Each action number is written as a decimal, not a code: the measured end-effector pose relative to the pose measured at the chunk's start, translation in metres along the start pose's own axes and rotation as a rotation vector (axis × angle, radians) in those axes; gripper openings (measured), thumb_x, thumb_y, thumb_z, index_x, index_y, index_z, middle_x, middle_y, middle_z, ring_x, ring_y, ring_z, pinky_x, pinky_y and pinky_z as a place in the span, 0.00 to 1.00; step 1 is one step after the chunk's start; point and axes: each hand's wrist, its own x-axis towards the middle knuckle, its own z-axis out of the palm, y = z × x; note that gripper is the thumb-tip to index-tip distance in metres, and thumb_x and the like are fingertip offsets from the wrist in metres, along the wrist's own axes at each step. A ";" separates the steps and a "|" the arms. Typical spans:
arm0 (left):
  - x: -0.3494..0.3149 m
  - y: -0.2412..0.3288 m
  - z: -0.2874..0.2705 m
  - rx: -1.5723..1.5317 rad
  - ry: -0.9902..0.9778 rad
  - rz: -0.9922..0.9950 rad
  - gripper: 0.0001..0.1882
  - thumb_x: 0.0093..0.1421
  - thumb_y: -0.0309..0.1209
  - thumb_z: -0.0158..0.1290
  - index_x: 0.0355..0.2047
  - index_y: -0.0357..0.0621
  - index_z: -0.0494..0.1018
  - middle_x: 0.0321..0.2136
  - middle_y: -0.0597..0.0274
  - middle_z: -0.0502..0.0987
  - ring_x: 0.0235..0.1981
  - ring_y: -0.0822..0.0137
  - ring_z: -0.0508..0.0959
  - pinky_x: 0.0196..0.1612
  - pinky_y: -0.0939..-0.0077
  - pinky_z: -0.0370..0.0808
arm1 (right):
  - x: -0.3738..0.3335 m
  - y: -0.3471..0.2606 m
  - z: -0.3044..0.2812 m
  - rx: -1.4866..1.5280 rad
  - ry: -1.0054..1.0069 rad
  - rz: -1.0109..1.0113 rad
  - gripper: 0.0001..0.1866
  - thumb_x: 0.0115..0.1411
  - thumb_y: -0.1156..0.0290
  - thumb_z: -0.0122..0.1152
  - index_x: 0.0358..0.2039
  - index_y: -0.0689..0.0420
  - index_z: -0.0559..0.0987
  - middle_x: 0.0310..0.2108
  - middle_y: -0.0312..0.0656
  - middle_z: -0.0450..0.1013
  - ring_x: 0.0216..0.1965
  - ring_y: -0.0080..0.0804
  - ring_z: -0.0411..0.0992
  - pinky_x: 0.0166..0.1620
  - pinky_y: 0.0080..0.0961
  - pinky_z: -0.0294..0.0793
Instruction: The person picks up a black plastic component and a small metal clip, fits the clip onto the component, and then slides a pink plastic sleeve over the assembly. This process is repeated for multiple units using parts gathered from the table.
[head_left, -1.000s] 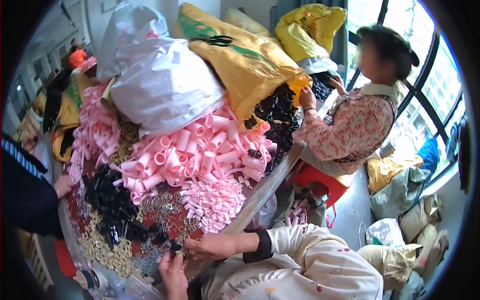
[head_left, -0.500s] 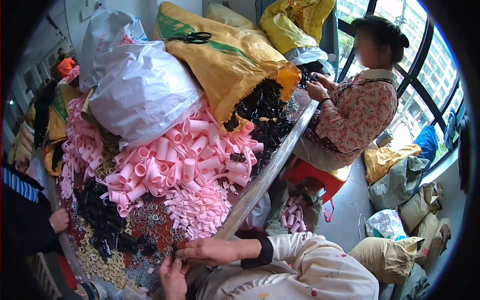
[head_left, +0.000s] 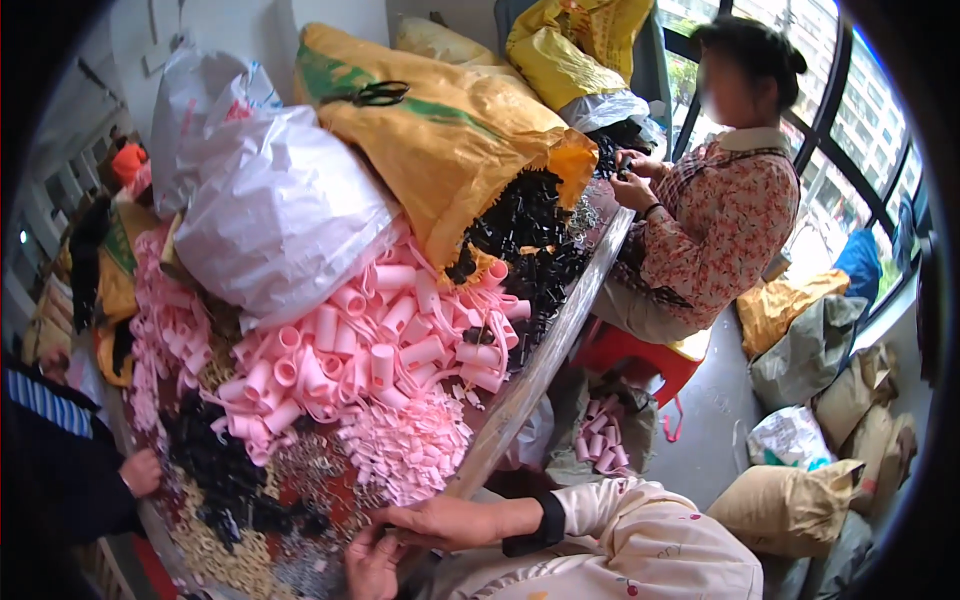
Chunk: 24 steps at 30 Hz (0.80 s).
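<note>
My right hand [head_left: 445,522] reaches in from the right, its fingers closed and meeting my left hand [head_left: 372,566] at the table's near edge. The left fingers are bent up against the right fingertips. Between them is a small black plastic part, mostly hidden by the fingers. Just beyond lie a heap of tiny pink pieces [head_left: 405,445], loose metal clips [head_left: 310,455] and cream-coloured rings [head_left: 225,535]. Black plastic parts [head_left: 210,450] are piled left of the clips. Farther back, large pink tubes with strips [head_left: 340,340] form a big mound.
A white sack [head_left: 280,190] and an orange sack [head_left: 430,130] spilling black parts stand on the table; scissors [head_left: 380,93] lie on the orange one. A co-worker [head_left: 710,200] sits at the right on a red stool [head_left: 660,365]. Another person's hand [head_left: 140,472] is at left. Sacks [head_left: 790,500] line the floor.
My hands sit a little farther right and lower in the picture, still together. The black part stood out above my fingers before and is now mostly covered. The whole view has shifted slightly.
</note>
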 end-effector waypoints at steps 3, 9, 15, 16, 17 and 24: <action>-0.003 0.008 0.012 -0.005 -0.017 -0.022 0.13 0.52 0.25 0.48 0.40 0.39 0.66 0.33 0.63 0.71 0.31 0.70 0.72 0.31 0.79 0.72 | 0.002 0.006 0.004 -0.037 0.076 -0.119 0.17 0.50 0.73 0.45 0.41 0.60 0.59 0.20 0.50 0.66 0.23 0.48 0.67 0.25 0.33 0.65; 0.004 0.006 0.002 0.019 -0.130 -0.095 0.15 0.52 0.25 0.48 0.42 0.40 0.65 0.37 0.62 0.70 0.35 0.69 0.71 0.35 0.78 0.71 | -0.005 -0.006 -0.012 -0.060 0.106 -0.226 0.11 0.49 0.72 0.44 0.35 0.61 0.62 0.21 0.50 0.66 0.25 0.48 0.67 0.26 0.34 0.65; 0.019 0.006 0.006 0.011 -0.181 -0.183 0.15 0.52 0.24 0.48 0.41 0.39 0.64 0.37 0.61 0.70 0.37 0.69 0.71 0.36 0.77 0.71 | -0.010 -0.013 -0.023 0.036 0.122 -0.176 0.11 0.48 0.72 0.45 0.33 0.62 0.62 0.23 0.51 0.66 0.26 0.49 0.67 0.28 0.35 0.65; 0.018 0.006 0.005 -0.002 -0.176 -0.197 0.15 0.52 0.24 0.48 0.41 0.39 0.64 0.37 0.61 0.70 0.37 0.69 0.71 0.36 0.78 0.71 | -0.010 -0.016 -0.027 0.000 0.108 -0.146 0.11 0.48 0.72 0.45 0.32 0.62 0.62 0.23 0.51 0.66 0.26 0.50 0.66 0.28 0.35 0.65; 0.019 0.006 0.007 -0.001 -0.167 -0.211 0.15 0.52 0.24 0.48 0.41 0.39 0.64 0.37 0.61 0.70 0.37 0.69 0.71 0.36 0.78 0.71 | -0.011 -0.015 -0.030 -0.032 0.093 -0.115 0.11 0.47 0.72 0.46 0.31 0.63 0.62 0.24 0.50 0.66 0.27 0.50 0.66 0.28 0.35 0.65; 0.011 0.011 0.014 0.011 -0.235 -0.226 0.17 0.51 0.23 0.48 0.43 0.43 0.63 0.38 0.64 0.69 0.37 0.70 0.71 0.36 0.79 0.71 | -0.009 -0.003 -0.026 -0.108 0.179 -0.142 0.11 0.44 0.73 0.50 0.28 0.62 0.61 0.24 0.50 0.63 0.28 0.50 0.65 0.28 0.37 0.64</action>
